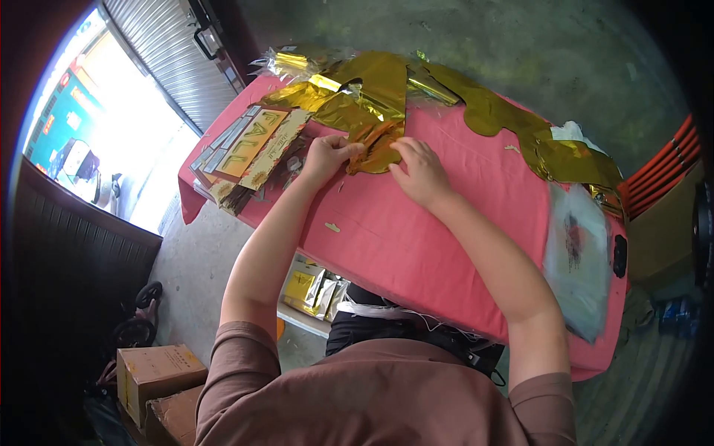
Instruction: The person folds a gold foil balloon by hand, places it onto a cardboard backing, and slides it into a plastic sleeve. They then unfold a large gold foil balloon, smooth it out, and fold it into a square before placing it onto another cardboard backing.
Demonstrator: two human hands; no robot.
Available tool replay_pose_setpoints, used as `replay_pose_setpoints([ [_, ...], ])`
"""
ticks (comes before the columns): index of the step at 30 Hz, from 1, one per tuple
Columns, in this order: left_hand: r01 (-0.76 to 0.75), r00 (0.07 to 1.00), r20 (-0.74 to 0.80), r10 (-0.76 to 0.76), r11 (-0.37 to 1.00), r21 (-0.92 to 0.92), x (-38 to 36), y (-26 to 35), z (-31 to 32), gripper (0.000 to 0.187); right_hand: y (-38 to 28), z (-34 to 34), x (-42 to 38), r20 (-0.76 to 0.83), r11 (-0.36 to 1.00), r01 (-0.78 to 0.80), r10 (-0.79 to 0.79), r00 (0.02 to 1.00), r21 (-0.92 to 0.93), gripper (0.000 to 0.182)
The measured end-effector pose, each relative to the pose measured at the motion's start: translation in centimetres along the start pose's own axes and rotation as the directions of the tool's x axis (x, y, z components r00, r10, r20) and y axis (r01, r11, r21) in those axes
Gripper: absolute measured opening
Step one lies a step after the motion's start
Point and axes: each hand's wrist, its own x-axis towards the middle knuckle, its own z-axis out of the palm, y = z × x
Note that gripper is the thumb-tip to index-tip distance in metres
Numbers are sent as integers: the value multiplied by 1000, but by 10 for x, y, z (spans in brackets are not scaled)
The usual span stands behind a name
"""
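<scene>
Near the middle of the pink-covered table, a crumpled orange-gold foil balloon [372, 146] lies flat and uninflated between my hands. My left hand [326, 158] is closed, with thumb and fingers pinching its left side. At its right edge, my right hand [422, 172] has bent fingers and thumb closed on the foil. Just beyond, a larger gold foil sheet [383, 82] spreads toward the table's far edge. Left of my left hand sits a stack of printed cards [256, 147], the top one reading "FALL".
Another flat gold foil shape [487, 108] runs along the far right edge of the pink tablecloth [476, 238]. Clear plastic bags [580, 256] lie at the right end. Cardboard boxes [160, 372] stand on the floor at lower left. Orange stacked chairs [666, 167] are at the right.
</scene>
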Motion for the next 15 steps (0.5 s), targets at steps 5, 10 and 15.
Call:
replay_pose_setpoints([
  [5,-205,954,-153,258,933,295,6,15,2,18,-4,16,13,251,973,-90,143,957,-212,53],
  [10,-344,804,-222,551,736,583,50,120,-41,20,-1,25,5,390,960,-140,228,892,-241,62],
  [15,-499,864,-297,406,771,-396,135,198,-127,20,-2,26,6,388,957,-141,234,891,-254,62],
])
